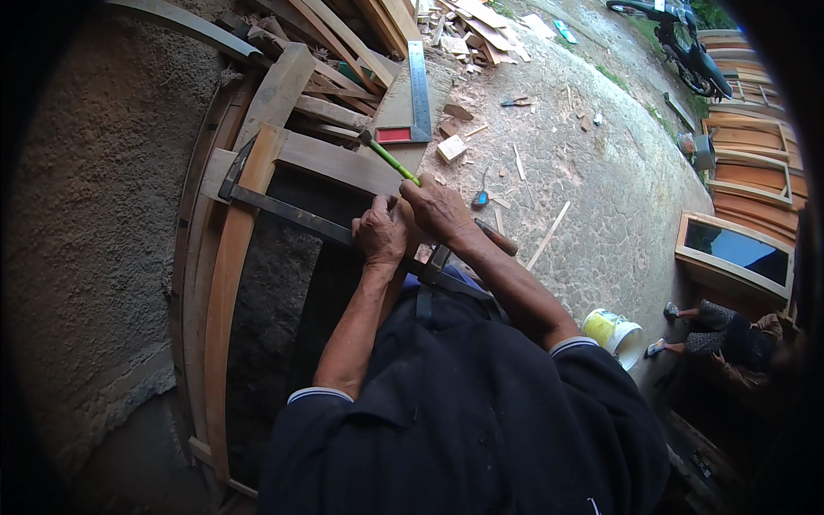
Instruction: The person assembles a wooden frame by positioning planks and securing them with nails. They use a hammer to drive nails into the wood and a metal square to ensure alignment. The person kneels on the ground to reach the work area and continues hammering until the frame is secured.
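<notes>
My right hand (438, 212) is wrapped round the green handle of a hammer (396, 163). The hammer's dark head points away to the upper left, over the frame's far corner. Right beside it, my left hand (380, 230) is closed in a pinch at the frame's right side; whatever its fingers hold is too small or hidden. A wooden frame (230, 292) lies in front of me, its far rail (339, 163) just beyond my hands. A long metal bar clamp (300, 219) spans the frame below my left hand, its jaw hooked over the left side. The clamp's wooden handle (498, 238) shows under my right forearm.
A try square (419, 94) with a red-marked stock rests on a board past the hammer. Offcuts (472, 34), pliers (516, 102) and a blue tool (480, 199) lie on the ground. A white bucket (614, 335), stacked frames, a motorcycle and another person are at right; a rough wall (94, 223) at left.
</notes>
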The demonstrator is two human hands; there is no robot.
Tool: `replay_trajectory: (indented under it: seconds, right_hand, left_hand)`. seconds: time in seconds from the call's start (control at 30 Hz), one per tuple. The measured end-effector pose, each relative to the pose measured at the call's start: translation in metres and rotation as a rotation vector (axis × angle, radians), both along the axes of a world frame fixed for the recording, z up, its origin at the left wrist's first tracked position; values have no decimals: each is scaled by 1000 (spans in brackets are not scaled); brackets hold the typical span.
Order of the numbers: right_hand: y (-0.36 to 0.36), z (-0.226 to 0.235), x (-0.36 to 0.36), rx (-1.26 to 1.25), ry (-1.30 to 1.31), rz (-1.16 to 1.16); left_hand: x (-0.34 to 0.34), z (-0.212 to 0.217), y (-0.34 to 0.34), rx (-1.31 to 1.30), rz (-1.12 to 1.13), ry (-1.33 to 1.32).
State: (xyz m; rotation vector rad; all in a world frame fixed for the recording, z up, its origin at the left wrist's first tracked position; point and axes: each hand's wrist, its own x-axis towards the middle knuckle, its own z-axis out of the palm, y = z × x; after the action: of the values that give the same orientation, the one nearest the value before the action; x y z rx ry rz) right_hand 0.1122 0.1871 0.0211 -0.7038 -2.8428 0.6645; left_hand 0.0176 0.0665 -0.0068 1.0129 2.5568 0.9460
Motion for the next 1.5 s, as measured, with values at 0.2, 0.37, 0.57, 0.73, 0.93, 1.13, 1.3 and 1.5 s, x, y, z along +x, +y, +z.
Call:
replay_trajectory:
  seconds: [0.2, 0.37, 0.57, 0.73, 0.93, 1.13, 1.3, 1.5]
  right_hand:
    - [-2, 4, -3, 27, -5, 6]
    - [1, 1, -6, -48, -32, -10]
    - [-1, 5, 11, -218, 112, -63]
    - [-21, 27, 67, -255, 163, -82]
    - [-41, 43, 95, -271, 14, -117]
    - [-42, 47, 95, -238, -73, -113]
    - [-41, 50, 94, -228, -146, -86]
    - [-42, 54, 91, -193, -124, -77]
  left_hand:
    - [-1, -2, 8, -12, 30, -20]
    - [1, 0, 13, 5, 58, -30]
    - [-1, -5, 11, 55, 50, -58]
    - [0, -11, 11, 125, 50, -57]
    - [1, -10, 11, 149, 74, -112]
    - [1, -6, 13, 65, 137, -189]
    - [3, -2, 13, 70, 124, -148]
    - [2, -3, 13, 99, 121, -129]
